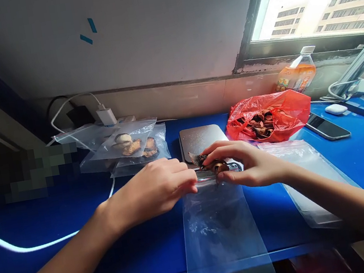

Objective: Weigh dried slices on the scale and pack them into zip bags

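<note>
A clear plastic zip bag [223,237] hangs from my left hand [169,183], which is closed on its upper edge at the left. Its lower part drops past the front edge of the table. Over the bag's mouth, my right hand [238,162] grips dark brown, curled dried pieces [220,166] between thumb and fingers. Behind both hands lies a flat silver scale [201,138] with pale crumbs on its plate; my hands and the bag cover part of its front. A red plastic bag [279,115] holding similar dried pieces [258,124] stands open to the right.
Several filled clear bags [131,147] lie at the left, near a white charger [106,115] and cable. Flat clear bags [310,180] rest under my right forearm. A phone [328,126], an earbud case [335,109] and an orange drink bottle [299,72] are at the right.
</note>
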A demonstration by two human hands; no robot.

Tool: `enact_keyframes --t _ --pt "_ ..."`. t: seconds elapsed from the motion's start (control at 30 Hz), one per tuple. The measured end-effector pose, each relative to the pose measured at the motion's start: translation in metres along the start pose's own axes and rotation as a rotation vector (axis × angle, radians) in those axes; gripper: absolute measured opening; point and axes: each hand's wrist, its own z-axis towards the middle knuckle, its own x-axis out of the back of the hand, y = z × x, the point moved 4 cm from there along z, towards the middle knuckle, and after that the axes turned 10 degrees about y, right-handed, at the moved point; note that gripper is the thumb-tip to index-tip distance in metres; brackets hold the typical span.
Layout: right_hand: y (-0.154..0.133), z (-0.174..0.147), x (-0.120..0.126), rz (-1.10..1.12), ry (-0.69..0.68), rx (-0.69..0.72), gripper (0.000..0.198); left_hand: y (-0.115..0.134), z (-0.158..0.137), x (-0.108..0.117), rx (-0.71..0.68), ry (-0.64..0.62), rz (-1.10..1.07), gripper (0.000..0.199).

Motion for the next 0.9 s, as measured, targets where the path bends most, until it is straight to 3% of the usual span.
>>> enact_keyframes --t 0.17,0.27,0.37,0.5,0.73,0.9 --pt "0.008 0.001 0.005 -0.032 0.245 -0.018 0.019 0.005 0.001 -0.005 -0.057 0.041 0.057 0.019" --pt "0.002 -0.001 0.006 -0.119 0.363 0.075 0.021 0.006 0.002 -0.006 -0.053 0.031 0.054 0.019" --pt "-0.007 -0.005 -0.004 -0.152 0.27 0.204 0.03 0.001 0.002 -0.006 0.009 0.05 0.101 0.022" --pt "-0.011 -0.01 -0.011 -0.114 0.137 0.264 0.036 -0.009 0.001 -0.006 0.213 0.042 0.043 0.022" --pt "-0.017 -0.01 -0.005 -0.025 0.107 0.293 0.02 -0.015 0.002 -0.004 0.477 0.021 -0.162 0.022" --pt "-0.019 -0.009 -0.003 -0.024 0.103 0.342 0.02 -0.017 0.001 -0.004 0.564 -0.005 -0.292 0.023"
